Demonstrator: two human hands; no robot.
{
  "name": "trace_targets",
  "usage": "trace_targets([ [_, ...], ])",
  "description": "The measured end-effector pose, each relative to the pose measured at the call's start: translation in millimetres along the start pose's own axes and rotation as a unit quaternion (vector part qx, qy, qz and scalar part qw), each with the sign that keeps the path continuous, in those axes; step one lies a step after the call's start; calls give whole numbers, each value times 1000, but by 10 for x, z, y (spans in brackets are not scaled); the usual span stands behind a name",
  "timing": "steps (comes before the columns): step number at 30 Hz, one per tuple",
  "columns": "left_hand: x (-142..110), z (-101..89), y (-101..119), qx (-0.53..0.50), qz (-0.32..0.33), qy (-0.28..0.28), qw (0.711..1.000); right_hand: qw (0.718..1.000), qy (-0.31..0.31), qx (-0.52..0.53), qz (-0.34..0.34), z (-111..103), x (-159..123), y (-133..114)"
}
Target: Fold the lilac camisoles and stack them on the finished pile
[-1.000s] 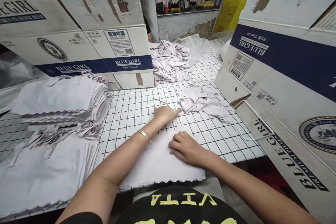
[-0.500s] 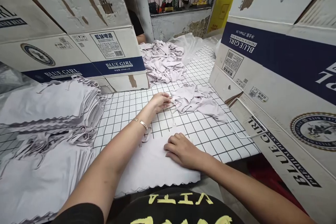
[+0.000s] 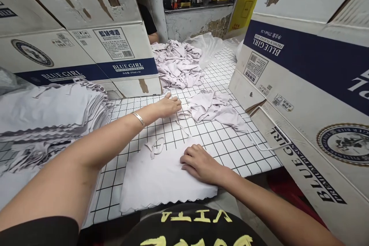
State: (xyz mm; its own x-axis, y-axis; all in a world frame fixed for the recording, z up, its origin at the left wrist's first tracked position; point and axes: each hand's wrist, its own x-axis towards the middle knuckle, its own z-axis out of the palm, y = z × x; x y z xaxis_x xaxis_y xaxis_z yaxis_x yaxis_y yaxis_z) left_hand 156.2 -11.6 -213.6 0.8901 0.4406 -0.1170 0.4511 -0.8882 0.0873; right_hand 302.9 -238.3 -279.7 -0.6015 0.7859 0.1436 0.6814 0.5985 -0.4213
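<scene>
A pale lilac strappy top point(image 3: 161, 184) with a wavy hem lies flat at the table's front edge, a looped strap point(image 3: 155, 147) at its upper left. Palm down on its right side rests my right hand point(image 3: 201, 164), fingers bent and held together on the cloth. My left hand point(image 3: 170, 106) is over the table beyond the top, fingers stretched out and holding nothing. Just right of those fingertips, a thin strap point(image 3: 184, 115) trails from a crumpled heap of the same fabric point(image 3: 215, 107).
Stacked tops point(image 3: 57, 111) lie to the left. One beer carton point(image 3: 127, 46) stands at back left, another point(image 3: 259, 73) at right with a white wire handle point(image 3: 271, 148). Behind are a larger garment pile point(image 3: 180, 63), clear plastic point(image 3: 209, 48) and another person's arm point(image 3: 153, 37).
My left hand has drawn slightly left, away from the crumpled fabric, and its fingers have straightened. My forearm has swung left, uncovering the flat top's looped strap. My right hand has stayed put.
</scene>
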Motion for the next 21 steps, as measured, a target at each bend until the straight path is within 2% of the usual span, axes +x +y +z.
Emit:
trace_targets([
  [5, -93, 161, 95, -69, 4, -18, 997, 1000, 1, 3, 0, -12, 6, -6],
  [9, -118, 218, 120, -53, 16, 15, 998, 1000, 2, 4, -2, -8, 4, -7],
  [12, -142, 131, 134, -19, 42, 29, 998, 1000, -1, 0, 1, -9, 4, -10],
  [14, -163, 66, 171, -32, 43, 25, 998, 1000, -2, -1, 2, -12, 6, -11],
  [18, -199, -50, 156, -98, -20, -27, 995, 1000, -2, 4, 2, -19, 7, -8],
  [21, -226, -227, -30, -109, -69, -39, 991, 1000, -4, 8, 8, -23, -5, -11],
])
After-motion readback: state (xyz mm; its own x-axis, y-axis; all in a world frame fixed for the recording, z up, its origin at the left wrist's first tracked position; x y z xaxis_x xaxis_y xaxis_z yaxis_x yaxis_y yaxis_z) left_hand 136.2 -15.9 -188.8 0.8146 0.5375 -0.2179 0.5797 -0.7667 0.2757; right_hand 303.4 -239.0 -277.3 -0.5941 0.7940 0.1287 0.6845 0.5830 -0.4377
